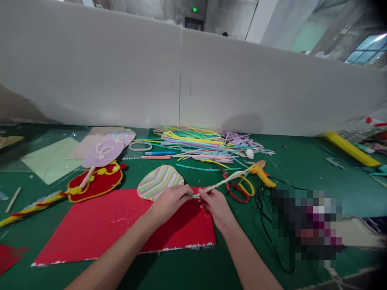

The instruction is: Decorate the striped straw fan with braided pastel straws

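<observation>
My left hand (171, 201) and my right hand (218, 207) are close together over a red board (96, 225). Both pinch a thin twisted strand of pastel pipe cleaners (232, 176), whose loose part runs up to the right, past the scissors. My fingers partly cover the end between them. Just beyond my left hand lies a rounded piece with pastel stripes (161, 180), partly on the board's far edge. Red- and yellow-handled scissors (238, 193) rest right of my right hand, with a yellow glue gun (262, 173) beside them.
Loose pipe cleaners (196, 141) are heaped against the pale partition (121, 68). At left lie purple rounded pieces (105, 151) and a red, yellow-edged piece (96, 183) with a twisted stem. A black cord (266, 237) trails at right, near a blurred-out patch.
</observation>
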Available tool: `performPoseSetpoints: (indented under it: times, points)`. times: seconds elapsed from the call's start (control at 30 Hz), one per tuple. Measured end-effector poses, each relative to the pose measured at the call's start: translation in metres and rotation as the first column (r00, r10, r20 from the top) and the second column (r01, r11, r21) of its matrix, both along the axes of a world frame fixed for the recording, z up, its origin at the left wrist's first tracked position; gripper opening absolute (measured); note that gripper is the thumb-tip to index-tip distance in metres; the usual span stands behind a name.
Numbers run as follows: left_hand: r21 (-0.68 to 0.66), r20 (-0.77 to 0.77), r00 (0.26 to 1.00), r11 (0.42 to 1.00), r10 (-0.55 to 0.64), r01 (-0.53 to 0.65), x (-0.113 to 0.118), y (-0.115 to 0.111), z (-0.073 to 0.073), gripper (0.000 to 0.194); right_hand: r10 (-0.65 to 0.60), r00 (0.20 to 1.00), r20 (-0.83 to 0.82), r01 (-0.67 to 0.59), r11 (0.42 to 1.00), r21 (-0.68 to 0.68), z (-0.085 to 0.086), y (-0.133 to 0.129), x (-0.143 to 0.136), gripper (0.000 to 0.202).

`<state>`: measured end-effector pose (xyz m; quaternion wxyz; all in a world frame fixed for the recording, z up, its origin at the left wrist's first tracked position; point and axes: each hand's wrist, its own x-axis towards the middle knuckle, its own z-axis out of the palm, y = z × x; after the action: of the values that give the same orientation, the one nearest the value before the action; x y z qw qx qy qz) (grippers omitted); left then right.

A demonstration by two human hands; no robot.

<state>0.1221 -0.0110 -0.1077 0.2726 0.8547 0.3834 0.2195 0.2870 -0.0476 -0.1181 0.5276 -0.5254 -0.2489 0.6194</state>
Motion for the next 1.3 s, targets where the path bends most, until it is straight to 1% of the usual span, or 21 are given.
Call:
performPoseSetpoints:
  times: [0.1, 0.2, 0.37, 0.5, 0.63, 0.77, 0.87, 0.97, 1.1, 1.2, 1.3]
  points:
    - [0.017, -0.045, 0.999, 1.000, -0.012, 0.012, 0.003, 0.002, 0.004, 0.015, -0.021, 1.000, -0.016, 0.021, 1.000, 0.014, 0.000, 0.001, 0.001, 0.030]
    - [0.024, -0.058, 0.998, 0.999, -0.029, 0.030, 0.006, 0.004, 0.005, 0.017, -0.031, 0.999, 0.013, 0.031, 0.999, 0.044, 0.001, 0.001, 0.004, 0.030]
    - [0.046, -0.049, 0.997, 0.997, -0.063, 0.065, 0.007, 0.007, 0.003, 0.017, -0.033, 0.998, 0.057, 0.029, 0.997, 0.066, 0.000, 0.002, 0.006, 0.030]
    - [0.031, -0.028, 0.996, 0.996, -0.086, 0.087, 0.007, 0.008, 0.004, 0.017, -0.029, 0.997, 0.067, 0.024, 0.997, 0.079, 0.000, 0.003, 0.005, 0.028]
    - [0.023, -0.020, 0.995, 0.995, -0.096, 0.097, 0.008, 0.010, 0.003, 0.017, -0.032, 0.999, 0.029, 0.031, 0.997, 0.066, 0.001, 0.003, 0.003, 0.029]
    - [0.056, -0.020, 0.997, 0.995, -0.077, 0.078, 0.009, 0.011, 0.000, 0.018, -0.026, 0.999, -0.025, 0.027, 0.997, 0.066, 0.001, 0.003, 0.003, 0.029]
    - [0.079, 0.017, 0.997, 0.994, -0.079, 0.077, 0.009, 0.010, -0.001, 0.019, -0.028, 0.999, -0.040, 0.031, 0.997, 0.074, 0.000, 0.002, 0.003, 0.029]
    - [0.115, 0.053, 0.996, 0.991, -0.078, 0.071, 0.008, 0.009, -0.002, 0.020, -0.034, 0.998, -0.047, 0.038, 0.996, 0.076, 0.000, 0.002, 0.002, 0.029]
    - [0.213, 0.055, 0.994, 0.973, -0.098, 0.084, 0.008, 0.008, -0.004, 0.020, -0.031, 0.998, -0.058, 0.035, 0.998, 0.055, 0.001, 0.001, 0.001, 0.030]
    - [0.295, 0.042, 0.991, 0.949, -0.126, 0.108, 0.009, 0.008, -0.007, 0.022, -0.037, 0.997, -0.061, 0.040, 0.998, 0.046, 0.002, 0.002, 0.001, 0.030]
    - [0.381, 0.017, 0.984, 0.911, -0.177, 0.157, 0.009, 0.008, -0.007, 0.023, -0.047, 0.998, -0.049, 0.050, 0.998, 0.046, 0.003, 0.002, 0.001, 0.029]
